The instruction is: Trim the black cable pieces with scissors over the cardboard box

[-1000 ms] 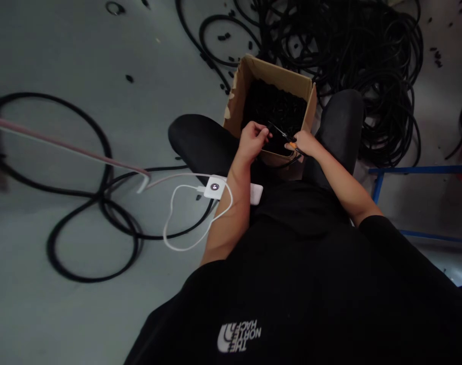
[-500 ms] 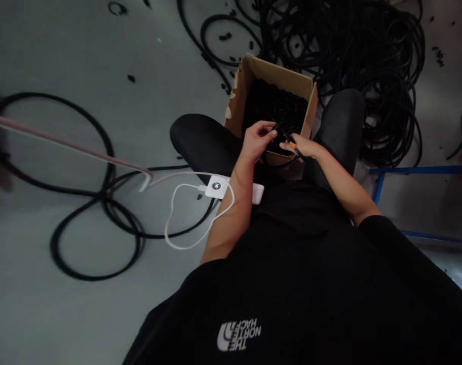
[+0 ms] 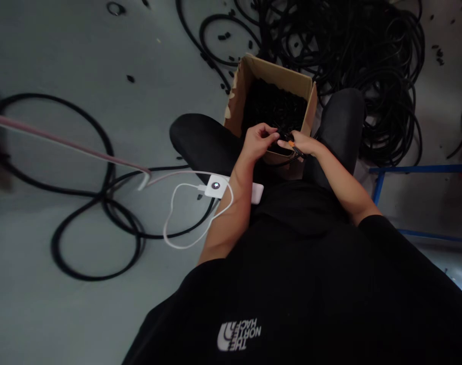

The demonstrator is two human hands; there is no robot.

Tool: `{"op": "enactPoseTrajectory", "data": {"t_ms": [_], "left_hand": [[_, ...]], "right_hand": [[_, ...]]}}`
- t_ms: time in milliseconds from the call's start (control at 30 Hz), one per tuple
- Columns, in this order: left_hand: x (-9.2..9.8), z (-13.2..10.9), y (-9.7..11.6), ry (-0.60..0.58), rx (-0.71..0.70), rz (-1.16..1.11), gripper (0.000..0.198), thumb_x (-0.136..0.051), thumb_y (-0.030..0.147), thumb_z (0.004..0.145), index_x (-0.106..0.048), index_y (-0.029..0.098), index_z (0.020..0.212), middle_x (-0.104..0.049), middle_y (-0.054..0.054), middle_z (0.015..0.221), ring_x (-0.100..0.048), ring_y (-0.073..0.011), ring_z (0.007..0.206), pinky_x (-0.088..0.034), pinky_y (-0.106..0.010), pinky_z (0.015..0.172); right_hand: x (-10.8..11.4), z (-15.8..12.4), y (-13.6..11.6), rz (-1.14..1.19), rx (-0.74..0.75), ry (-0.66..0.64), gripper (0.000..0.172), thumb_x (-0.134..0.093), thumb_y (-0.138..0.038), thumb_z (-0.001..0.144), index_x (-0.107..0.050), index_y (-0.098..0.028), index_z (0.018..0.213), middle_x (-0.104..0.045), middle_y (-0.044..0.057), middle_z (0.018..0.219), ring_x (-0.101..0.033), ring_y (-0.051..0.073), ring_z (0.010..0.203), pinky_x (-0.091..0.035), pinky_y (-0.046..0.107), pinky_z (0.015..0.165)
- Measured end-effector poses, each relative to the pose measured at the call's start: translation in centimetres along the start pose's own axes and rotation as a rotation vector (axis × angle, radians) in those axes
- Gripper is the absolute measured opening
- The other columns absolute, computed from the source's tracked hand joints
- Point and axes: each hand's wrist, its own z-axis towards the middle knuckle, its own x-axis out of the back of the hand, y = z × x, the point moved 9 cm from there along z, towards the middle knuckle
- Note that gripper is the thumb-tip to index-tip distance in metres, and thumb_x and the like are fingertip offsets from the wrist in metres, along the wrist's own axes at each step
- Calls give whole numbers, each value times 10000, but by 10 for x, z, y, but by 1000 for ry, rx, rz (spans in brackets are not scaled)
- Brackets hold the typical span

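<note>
My left hand (image 3: 258,140) is over the near side of the cardboard box, thumb and fingertips pinched on a dark piece that seems to be the black hose (image 3: 281,164). That hose curves below both hands. Just to the right, my right hand (image 3: 305,143) is closed around a hand cutter (image 3: 296,148) with black and orange handles. The cutter's head points toward my left fingertips; its jaws are too dark to make out. Inside the cardboard box (image 3: 310,106) lies a heap of short black pieces (image 3: 274,104), partly hidden by my hands.
A large tangle of black hose (image 3: 368,56) lies beyond the box. Loose hose loops (image 3: 96,278) spread on the floor at left. A white power bank (image 3: 216,186) with a cable rests by my left forearm. A blue frame (image 3: 424,170) stands at right.
My left hand has moved slightly down and right, closer to the cutter. The cutter's handles look closer together in my right hand.
</note>
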Motion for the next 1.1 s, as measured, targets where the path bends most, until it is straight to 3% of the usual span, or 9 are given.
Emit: {"op": "enactPoseTrajectory", "data": {"t_ms": [100, 200, 367, 500, 733, 900, 1000, 1100], "left_hand": [[2, 0, 0, -8, -4, -28, 754, -1201, 784, 824, -672, 246, 847, -762, -31, 836, -660, -192, 700, -513, -278, 617], [3, 1, -1, -31, -12, -19, 728, -1170, 786, 912, -672, 256, 873, -744, -25, 805, -654, -193, 671, -512, -286, 604], [8, 4, -10, 3, 17, -25, 701, -1157, 739, 1002, -660, 256, 897, -785, -56, 862, -703, -213, 709, -593, -322, 663], [7, 5, -13, -6, 15, -33, 715, -1141, 769, 1035, -658, 256, 914, -797, -58, 871, -683, -204, 704, -610, -324, 683], [10, 7, -23, 12, 40, -36, 755, -1126, 844, 1018, -659, 256, 937, -804, -73, 898, -666, -196, 701, -570, -310, 661], [12, 8, -26, 24, 47, -40, 789, -1116, 885, 1006, -644, 255, 960, -794, -68, 906, -683, -196, 701, -501, -282, 603], [15, 8, -24, 50, 56, -48, 768, -1107, 850, 1031, -614, 263, 998, -784, -63, 945, -721, -213, 753, -538, -287, 630], [16, 9, -19, 55, 31, -54, 712, -1026, 856, 1095, -610, 280, 1069, -746, -61, 971, -741, -242, 818, -592, -321, 689]], "right_hand": [[-1, 8, 9, -42, -52, 1, 490, -990, -589, 1165, -715, -200, 1051, -768, 85, 1051, -727, 259, 1045, -586, 345, 919], [-2, 13, 13, -68, -95, 29, 376, -984, -458, 1168, -741, -199, 1044, -814, 108, 1121, -770, 280, 1084, -572, 348, 949], [1, 12, 14, -114, -97, 98, 440, -897, -476, 1230, -689, -210, 948, -801, 101, 1047, -748, 237, 1011, -467, 319, 837], [4, 10, 15, -184, -94, 125, 408, -904, -465, 1205, -738, -199, 943, -798, 104, 1009, -750, 243, 983, -446, 339, 805], [6, 11, 16, -267, -82, 134, 323, -954, -400, 1172, -820, -156, 1008, -840, 137, 1022, -764, 248, 960, -443, 339, 785], [7, 9, 17, -271, -89, 137, 376, -968, -458, 1169, -825, -155, 998, -824, 130, 976, -778, 265, 971, -471, 338, 804], [5, 11, 20, -264, -90, 142, 397, -939, -470, 1195, -798, -173, 973, -819, 135, 977, -803, 291, 993, -523, 356, 847], [2, 13, 26, -212, -93, 138, 323, -900, -453, 1221, -806, -175, 1084, -846, 147, 1071, -810, 306, 1003, -588, 374, 884]]}}
